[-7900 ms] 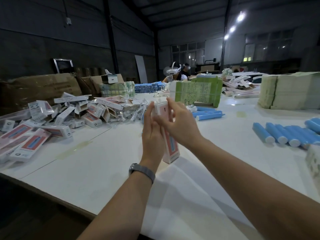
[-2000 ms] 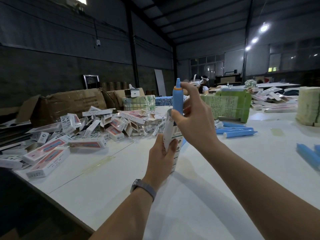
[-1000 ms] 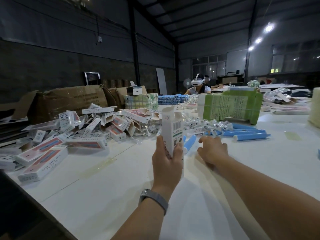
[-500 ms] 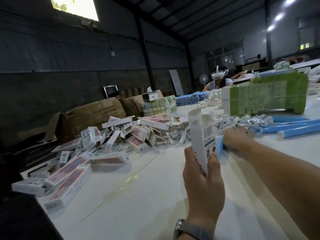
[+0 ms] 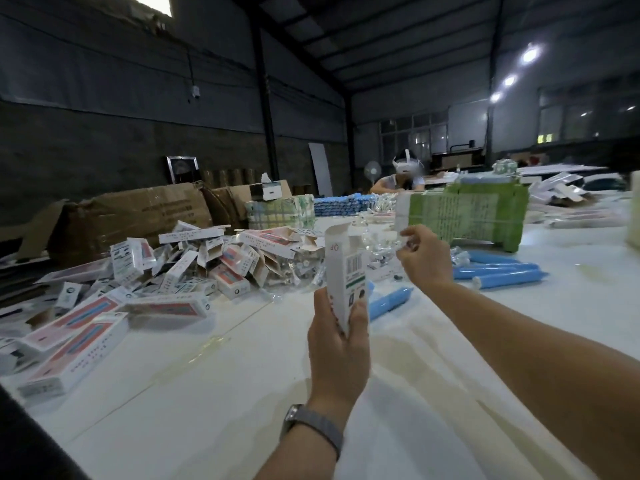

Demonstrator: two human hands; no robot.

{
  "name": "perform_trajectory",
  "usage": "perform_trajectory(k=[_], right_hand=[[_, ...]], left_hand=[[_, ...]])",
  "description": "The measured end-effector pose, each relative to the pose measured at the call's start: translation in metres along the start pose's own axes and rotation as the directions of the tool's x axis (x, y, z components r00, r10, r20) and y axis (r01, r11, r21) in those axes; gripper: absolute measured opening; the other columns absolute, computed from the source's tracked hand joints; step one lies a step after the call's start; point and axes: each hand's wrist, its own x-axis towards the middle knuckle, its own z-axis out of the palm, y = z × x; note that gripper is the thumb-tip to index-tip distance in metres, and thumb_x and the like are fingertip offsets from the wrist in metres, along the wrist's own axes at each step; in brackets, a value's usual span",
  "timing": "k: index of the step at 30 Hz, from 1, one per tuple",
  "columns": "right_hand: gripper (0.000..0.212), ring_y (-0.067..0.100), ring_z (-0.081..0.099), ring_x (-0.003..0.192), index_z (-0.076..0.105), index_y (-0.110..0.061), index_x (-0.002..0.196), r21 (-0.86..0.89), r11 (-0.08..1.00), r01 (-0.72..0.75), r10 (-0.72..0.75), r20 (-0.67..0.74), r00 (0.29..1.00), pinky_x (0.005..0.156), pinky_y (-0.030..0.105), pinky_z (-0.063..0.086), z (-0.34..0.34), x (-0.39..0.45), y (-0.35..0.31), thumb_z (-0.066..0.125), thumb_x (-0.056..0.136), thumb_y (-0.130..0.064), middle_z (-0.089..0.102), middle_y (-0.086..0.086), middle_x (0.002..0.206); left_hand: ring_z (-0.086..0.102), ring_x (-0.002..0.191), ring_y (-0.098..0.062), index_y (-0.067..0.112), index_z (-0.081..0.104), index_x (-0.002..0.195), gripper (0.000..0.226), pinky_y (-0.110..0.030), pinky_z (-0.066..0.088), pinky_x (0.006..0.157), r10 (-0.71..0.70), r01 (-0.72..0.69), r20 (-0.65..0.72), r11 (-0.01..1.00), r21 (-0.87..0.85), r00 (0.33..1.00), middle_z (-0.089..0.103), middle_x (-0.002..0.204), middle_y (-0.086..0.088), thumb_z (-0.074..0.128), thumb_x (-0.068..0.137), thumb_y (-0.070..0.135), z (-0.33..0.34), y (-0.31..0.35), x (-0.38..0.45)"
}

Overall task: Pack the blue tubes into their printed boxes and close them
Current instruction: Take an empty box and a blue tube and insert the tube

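White cardboard with a barcode and small print fills the middle of the frame: it is the printed box (image 5: 346,271), which my left hand (image 5: 337,355) holds upright by its lower end, fingers (image 5: 358,315) and thumb curled around it. The top flap of the box stands open. On this wrist I wear a grey watch (image 5: 313,427).

My right hand (image 5: 424,258) is raised just to the right of the box's open top, not touching it. Its fingers are curled and pinch a small clear piece (image 5: 403,239); what it is, I cannot tell.

One blue tube (image 5: 389,303) lies on the white tabletop (image 5: 207,393) directly behind the box, partly hidden by it. More blue tubes (image 5: 502,273) lie together at the right of the frame, below a green bundle of printed sheets (image 5: 464,220).

At the left of the frame a loose pile of boxes (image 5: 180,268) spreads over the tabletop, some closed and lying flat, some with open flaps. Behind the pile stand brown cartons (image 5: 138,211). Far back, in the upper middle, another person (image 5: 401,178) sits at the tabletop.
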Motion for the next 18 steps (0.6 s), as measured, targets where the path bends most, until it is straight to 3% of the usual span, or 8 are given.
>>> perform_trajectory(k=[2, 5, 7, 9, 11, 13, 15, 18], right_hand=[[0.033, 0.019, 0.061, 0.076, 0.061, -0.018, 0.113, 0.22, 0.975, -0.01, 0.021, -0.05, 0.999, 0.07, 0.032, 0.055, -0.025, -0.011, -0.029, 0.071, 0.085, -0.005, 0.067, 0.006, 0.087], [0.029, 0.011, 0.055, 0.062, 0.056, -0.029, 0.107, 0.498, 0.866, 0.038, 0.002, -0.079, 0.997, 0.058, 0.026, 0.049, -0.056, -0.039, -0.069, 0.07, 0.089, -0.01, 0.064, 0.011, 0.076], [0.028, 0.013, 0.051, 0.06, 0.052, -0.036, 0.106, 0.57, 0.817, 0.087, -0.047, -0.084, 0.995, 0.054, 0.026, 0.045, -0.069, -0.059, -0.091, 0.063, 0.094, -0.012, 0.063, 0.025, 0.083], [0.03, 0.008, 0.047, 0.055, 0.046, -0.037, 0.11, 0.577, 0.806, 0.13, -0.098, -0.086, 0.991, 0.049, 0.02, 0.041, -0.076, -0.073, -0.107, 0.058, 0.097, -0.012, 0.064, 0.025, 0.086], [0.032, 0.004, 0.045, 0.049, 0.042, -0.032, 0.115, 0.584, 0.798, 0.152, -0.129, -0.08, 0.988, 0.048, 0.018, 0.039, -0.08, -0.083, -0.118, 0.058, 0.097, -0.012, 0.067, 0.021, 0.086], [0.03, 0.013, 0.054, 0.054, 0.041, -0.026, 0.115, 0.576, 0.797, 0.179, -0.155, -0.09, 0.984, 0.052, 0.027, 0.046, -0.083, -0.088, -0.126, 0.061, 0.096, -0.012, 0.068, 0.021, 0.086], [0.028, 0.024, 0.063, 0.068, 0.043, -0.023, 0.112, 0.553, 0.806, 0.213, -0.189, -0.1, 0.977, 0.065, 0.037, 0.053, -0.085, -0.09, -0.129, 0.064, 0.095, -0.014, 0.068, 0.015, 0.083], [0.026, 0.009, 0.063, 0.067, 0.046, -0.023, 0.105, 0.405, 0.862, 0.306, -0.288, -0.105, 0.952, 0.065, 0.035, 0.055, -0.083, -0.092, -0.126, 0.068, 0.092, -0.018, 0.065, -0.002, 0.076]], left_hand=[[0.061, 0.096, 0.004, 0.038, 0.044, 0.102, 0.017, -0.024, 0.055, 0.08, -0.019, 0.019, 0.003, 1.0, -0.007, 1.0, 0.062, 0.112, 0.017, 0.055, 0.089, 0.042, 0.001, 0.003, -0.001], [0.06, 0.098, -0.012, 0.037, 0.043, 0.104, 0.018, -0.028, 0.051, 0.082, -0.059, 0.059, 0.012, 0.998, 0.006, 0.998, 0.06, 0.115, 0.013, 0.059, 0.098, 0.03, 0.001, 0.006, -0.005], [0.06, 0.097, -0.016, 0.035, 0.043, 0.101, 0.019, -0.021, 0.049, 0.077, -0.055, 0.055, -0.012, 0.998, 0.017, 0.998, 0.06, 0.115, 0.011, 0.059, 0.099, 0.025, -0.001, 0.008, -0.007], [0.061, 0.097, -0.018, 0.034, 0.043, 0.103, 0.02, -0.014, 0.048, 0.073, -0.056, 0.056, -0.023, 0.998, 0.017, 0.998, 0.06, 0.115, 0.01, 0.059, 0.099, 0.024, 0.0, 0.012, -0.009], [0.062, 0.1, -0.02, 0.037, 0.042, 0.107, 0.021, -0.023, 0.051, 0.078, -0.072, 0.072, -0.005, 0.997, 0.004, 0.997, 0.06, 0.114, 0.011, 0.059, 0.099, 0.029, 0.001, 0.018, -0.012], [0.062, 0.098, -0.017, 0.044, 0.041, 0.104, 0.02, -0.03, 0.053, 0.081, -0.068, 0.068, 0.014, 0.998, 0.008, 0.998, 0.06, 0.11, 0.014, 0.058, 0.094, 0.04, 0.001, 0.023, -0.015], [0.061, 0.092, -0.004, 0.051, 0.041, 0.101, 0.019, -0.032, 0.054, 0.081, -0.052, 0.051, 0.027, 0.998, 0.029, 0.998, 0.06, 0.104, 0.026, 0.055, 0.088, 0.046, 0.0, 0.026, -0.016], [0.058, 0.092, 0.012, 0.061, 0.042, 0.099, 0.021, -0.026, 0.054, 0.079, -0.046, 0.044, 0.047, 0.999, 0.029, 0.998, 0.059, 0.1, 0.041, 0.054, 0.088, 0.047, -0.002, 0.029, -0.017]])
